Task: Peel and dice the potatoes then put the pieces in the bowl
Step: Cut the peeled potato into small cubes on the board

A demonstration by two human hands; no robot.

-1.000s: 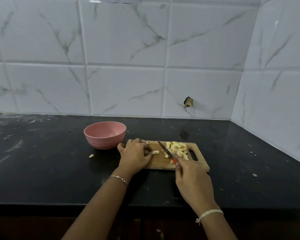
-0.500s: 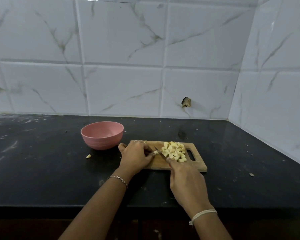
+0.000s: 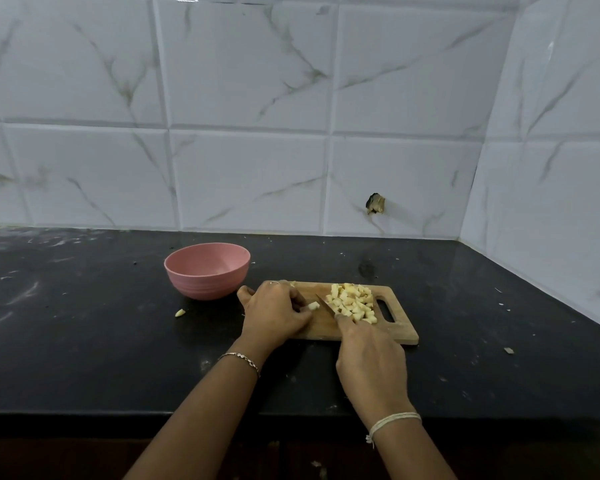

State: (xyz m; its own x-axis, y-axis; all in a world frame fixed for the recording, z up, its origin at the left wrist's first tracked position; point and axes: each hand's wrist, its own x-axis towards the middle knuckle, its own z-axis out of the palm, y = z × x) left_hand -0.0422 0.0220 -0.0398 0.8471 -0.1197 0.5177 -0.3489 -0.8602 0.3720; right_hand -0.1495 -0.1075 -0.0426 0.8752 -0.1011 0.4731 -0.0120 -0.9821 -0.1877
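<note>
A small wooden cutting board lies on the black counter. On its right half sits a pile of pale diced potato. My left hand rests on the board's left end, its curled fingers holding a small potato piece down. My right hand grips a knife whose blade points up-left, its edge against the left side of the pile. The handle is hidden in my fist. An empty pink bowl stands left of the board.
One stray potato bit lies on the counter below the bowl. Small scraps dot the counter at the right. Tiled walls close the back and the right side. The counter's front edge runs just under my forearms.
The knife blade swept left from beside the pile toward the piece under my left hand, gathering loose dice into the pile. The view shifted slightly.
</note>
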